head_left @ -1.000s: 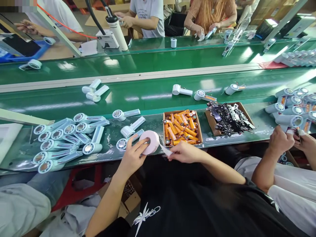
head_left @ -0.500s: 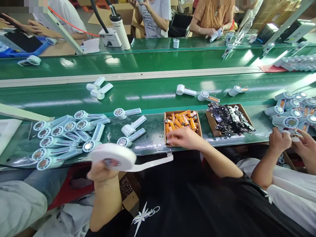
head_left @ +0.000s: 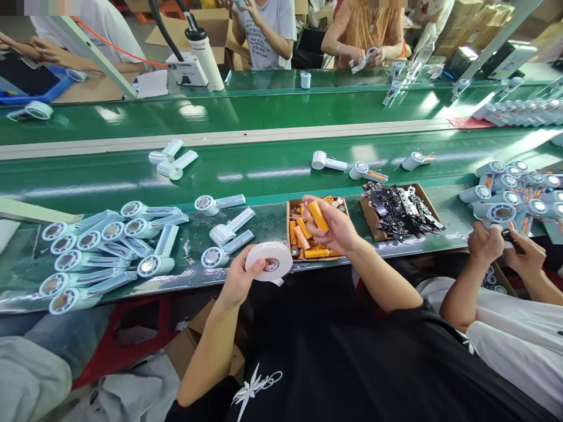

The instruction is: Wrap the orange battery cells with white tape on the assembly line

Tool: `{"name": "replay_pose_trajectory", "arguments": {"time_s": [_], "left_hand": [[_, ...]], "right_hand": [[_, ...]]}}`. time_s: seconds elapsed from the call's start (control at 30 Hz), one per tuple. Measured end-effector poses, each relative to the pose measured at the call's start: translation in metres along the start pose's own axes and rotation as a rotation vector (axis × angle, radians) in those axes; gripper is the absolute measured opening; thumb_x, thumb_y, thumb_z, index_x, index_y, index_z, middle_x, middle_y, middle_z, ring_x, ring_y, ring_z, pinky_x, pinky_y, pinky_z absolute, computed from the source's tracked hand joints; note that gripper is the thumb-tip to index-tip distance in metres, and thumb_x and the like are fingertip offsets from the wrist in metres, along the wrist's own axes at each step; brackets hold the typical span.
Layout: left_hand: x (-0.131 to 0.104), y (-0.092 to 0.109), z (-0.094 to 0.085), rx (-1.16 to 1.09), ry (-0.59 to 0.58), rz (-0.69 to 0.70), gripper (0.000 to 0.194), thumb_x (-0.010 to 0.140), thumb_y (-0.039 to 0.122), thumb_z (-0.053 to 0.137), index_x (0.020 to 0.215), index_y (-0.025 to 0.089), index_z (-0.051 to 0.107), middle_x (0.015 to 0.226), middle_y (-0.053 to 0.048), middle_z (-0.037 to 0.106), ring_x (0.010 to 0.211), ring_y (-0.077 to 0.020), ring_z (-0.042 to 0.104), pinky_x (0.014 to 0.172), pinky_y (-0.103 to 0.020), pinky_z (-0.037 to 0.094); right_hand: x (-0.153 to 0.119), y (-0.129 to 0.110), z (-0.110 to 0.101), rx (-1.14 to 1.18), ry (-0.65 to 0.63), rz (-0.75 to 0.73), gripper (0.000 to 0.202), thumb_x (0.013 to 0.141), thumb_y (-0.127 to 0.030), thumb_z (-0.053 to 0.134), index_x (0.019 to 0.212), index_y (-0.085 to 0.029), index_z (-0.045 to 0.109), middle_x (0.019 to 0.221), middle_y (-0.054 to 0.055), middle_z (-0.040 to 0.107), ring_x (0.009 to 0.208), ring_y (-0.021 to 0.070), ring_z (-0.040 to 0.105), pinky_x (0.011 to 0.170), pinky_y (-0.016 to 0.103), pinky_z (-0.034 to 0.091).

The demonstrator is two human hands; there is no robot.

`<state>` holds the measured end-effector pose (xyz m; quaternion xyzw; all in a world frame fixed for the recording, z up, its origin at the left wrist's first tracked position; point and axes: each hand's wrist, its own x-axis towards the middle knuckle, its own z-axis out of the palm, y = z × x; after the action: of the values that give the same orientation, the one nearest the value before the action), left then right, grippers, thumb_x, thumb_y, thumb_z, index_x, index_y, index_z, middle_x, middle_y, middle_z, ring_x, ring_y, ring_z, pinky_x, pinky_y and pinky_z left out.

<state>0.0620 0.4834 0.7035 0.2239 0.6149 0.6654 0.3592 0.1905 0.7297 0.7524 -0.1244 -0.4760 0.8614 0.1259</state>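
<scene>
My left hand point(head_left: 241, 275) grips a roll of white tape point(head_left: 281, 258), thumb in its core, at the bench's front edge. A short loose end of tape hangs below the roll. My right hand point(head_left: 336, 225) holds an orange battery point(head_left: 317, 215) between thumb and fingers, raised over a cardboard box point(head_left: 289, 234) of similar batteries point(head_left: 302, 237). To the left of the roll lie a few pale blue fan bodies point(head_left: 223, 233) with handles. Right of the battery box, black circuit boards point(head_left: 396, 211) fill another cardboard box point(head_left: 433, 214).
Many fan bodies point(head_left: 105, 246) cover the bench at left; more are piled at right point(head_left: 505, 187). A co-worker's hands point(head_left: 505, 246) work beside me. Beyond the green conveyor belt point(head_left: 264, 149), which carries several fans, other people handle parts. A white cylindrical tool point(head_left: 206, 58) stands opposite.
My right hand has lifted a battery out of the box. My left hand has brought the tape roll rightward, closer to it; the long tape strip no longer shows stretched out.
</scene>
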Motion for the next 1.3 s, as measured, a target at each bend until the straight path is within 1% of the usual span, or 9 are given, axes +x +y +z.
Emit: {"name": "replay_pose_trajectory", "arguments": {"time_s": [0.1,0.17,0.23,0.37,0.7,0.83,1.07,1.2,1.3], "left_hand": [[-0.001,0.001,0.004,0.112,-0.025,-0.003,0.047,0.078,0.05,0.084,0.108,0.017,0.071,0.089,-0.005,0.073,0.079,-0.0191,0.068,0.071,-0.027,0.056],[-0.001,0.003,0.005,0.194,-0.041,-0.003,0.046,0.077,0.05,0.084,0.107,0.018,0.07,0.09,-0.004,0.072,0.079,-0.0188,0.067,0.069,-0.026,0.055],[-0.002,0.006,0.007,0.273,-0.054,0.002,0.044,0.078,0.049,0.083,0.106,0.018,0.069,0.088,-0.002,0.071,0.076,-0.0173,0.065,0.068,-0.025,0.053],[-0.005,0.013,0.011,0.38,-0.076,0.018,0.041,0.079,0.049,0.08,0.102,0.018,0.069,0.085,-0.001,0.07,0.072,-0.0158,0.062,0.065,-0.024,0.051],[-0.009,0.02,0.016,0.473,-0.073,0.081,0.034,0.081,0.046,0.077,0.101,0.018,0.071,0.084,0.0,0.071,0.071,-0.0149,0.062,0.064,-0.024,0.05],[-0.008,0.019,0.015,0.468,-0.018,0.1,0.034,0.08,0.046,0.08,0.098,0.018,0.071,0.082,0.0,0.069,0.068,-0.0135,0.06,0.062,-0.024,0.048],[-0.014,-0.008,0.042,-0.104,0.272,0.202,0.051,0.076,0.066,0.081,0.088,0.021,0.061,0.054,0.006,0.052,0.05,-0.0117,0.052,0.053,-0.024,0.044],[-0.018,-0.009,0.045,-0.025,0.071,0.012,0.045,0.083,0.062,0.077,0.083,0.021,0.059,0.049,0.007,0.049,0.046,-0.0115,0.048,0.049,-0.024,0.039],[0.009,0.007,0.053,0.229,-0.095,-0.022,0.044,0.084,0.059,0.076,0.1,0.02,0.066,0.07,0.001,0.066,0.06,-0.0147,0.06,0.062,-0.027,0.05]], "right_hand": [[-0.02,0.009,0.008,0.01,-0.1,0.097,0.037,0.085,-0.037,0.081,0.111,-0.027,0.058,0.077,-0.008,0.052,0.045,0.0021,0.025,0.04,0.015,0.02],[-0.027,0.013,0.008,-0.12,-0.105,0.041,0.034,0.085,-0.037,0.082,0.11,-0.026,0.061,0.086,-0.004,0.061,0.054,0.0049,0.045,0.048,0.017,0.039],[-0.031,0.014,0.005,-0.359,-0.112,-0.081,0.032,0.09,-0.043,0.078,0.113,-0.024,0.067,0.109,0.004,0.069,0.085,0.0137,0.064,0.076,0.027,0.056],[-0.04,0.014,0.0,-0.739,-0.131,-0.177,0.043,0.105,-0.048,0.054,0.138,-0.025,0.065,0.136,0.009,0.068,0.128,0.0245,0.063,0.114,0.042,0.048],[-0.052,0.03,0.01,-0.936,-0.207,-0.206,0.045,0.109,-0.038,0.045,0.149,-0.023,0.056,0.133,0.01,0.072,0.122,0.0235,0.069,0.107,0.038,0.054],[-0.048,0.032,0.011,-0.957,-0.307,-0.13,0.047,0.102,-0.04,0.06,0.147,-0.024,0.059,0.13,0.009,0.073,0.118,0.0248,0.07,0.106,0.038,0.054],[-0.053,0.075,0.026,-0.211,0.182,-0.134,0.052,0.088,-0.059,0.074,0.125,-0.022,0.069,0.113,0.011,0.077,0.107,0.0279,0.073,0.096,0.045,0.061],[-0.044,0.019,0.002,-0.151,0.423,-0.399,0.042,0.086,-0.059,0.076,0.115,-0.029,0.071,0.12,0.007,0.073,0.121,0.0272,0.068,0.094,0.043,0.064],[-0.032,-0.024,-0.017,-0.197,0.579,-0.653,0.051,0.088,-0.058,0.072,0.134,-0.039,0.058,0.138,0.001,0.065,0.132,0.0229,0.063,0.098,0.04,0.063]]}}
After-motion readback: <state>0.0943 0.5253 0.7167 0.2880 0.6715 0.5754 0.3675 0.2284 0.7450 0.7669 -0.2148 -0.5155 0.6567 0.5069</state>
